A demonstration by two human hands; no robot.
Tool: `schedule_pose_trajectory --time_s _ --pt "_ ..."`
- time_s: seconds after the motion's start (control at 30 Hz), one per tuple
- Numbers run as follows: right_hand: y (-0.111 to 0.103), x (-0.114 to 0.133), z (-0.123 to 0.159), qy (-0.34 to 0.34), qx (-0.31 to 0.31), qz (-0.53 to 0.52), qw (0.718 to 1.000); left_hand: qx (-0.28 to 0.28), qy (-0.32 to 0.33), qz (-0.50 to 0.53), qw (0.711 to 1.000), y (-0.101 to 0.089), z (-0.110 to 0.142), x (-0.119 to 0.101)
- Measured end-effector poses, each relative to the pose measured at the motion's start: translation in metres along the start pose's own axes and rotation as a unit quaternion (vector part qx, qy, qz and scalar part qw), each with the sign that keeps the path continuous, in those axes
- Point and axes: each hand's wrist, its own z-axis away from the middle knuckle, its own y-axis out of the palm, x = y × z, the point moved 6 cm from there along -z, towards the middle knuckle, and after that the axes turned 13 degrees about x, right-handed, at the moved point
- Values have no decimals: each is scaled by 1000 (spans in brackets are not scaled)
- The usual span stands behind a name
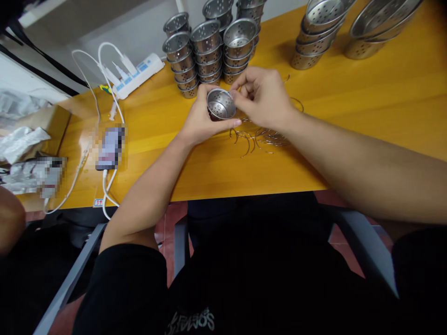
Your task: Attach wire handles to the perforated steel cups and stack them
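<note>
A small perforated metal cup (221, 106) is tilted so that its holed bottom shows. My left hand (199, 122) wraps round its outside, thumb along the near side. At the cup's right rim, my right hand (262, 98) has thumb and fingertips pinched together; whatever is between them is too small to make out. Thin curved metal wires (274, 137) lie loosely on the table under and beside my right wrist. Just behind my hands stand stacks of similar perforated cups (208, 58).
More perforated cups stand stacked at the back right (316, 39), beside larger tilted ones (375, 35). On the left of the yellow table (209, 179) are a power strip (141, 74), white cables and a phone (111, 148). Another person's arm (10, 218) shows at the left edge.
</note>
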Motion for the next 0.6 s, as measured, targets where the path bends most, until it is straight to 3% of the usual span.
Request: schedule_pose_trajectory --time_s 0.47,0.6 --pt "1 -1 -2 -14 -9 1 1000 12 20 0 1000 -1 0 -4" --pt "-3 7 0 -41 43 -41 997 35 17 26 999 -3 -1 3"
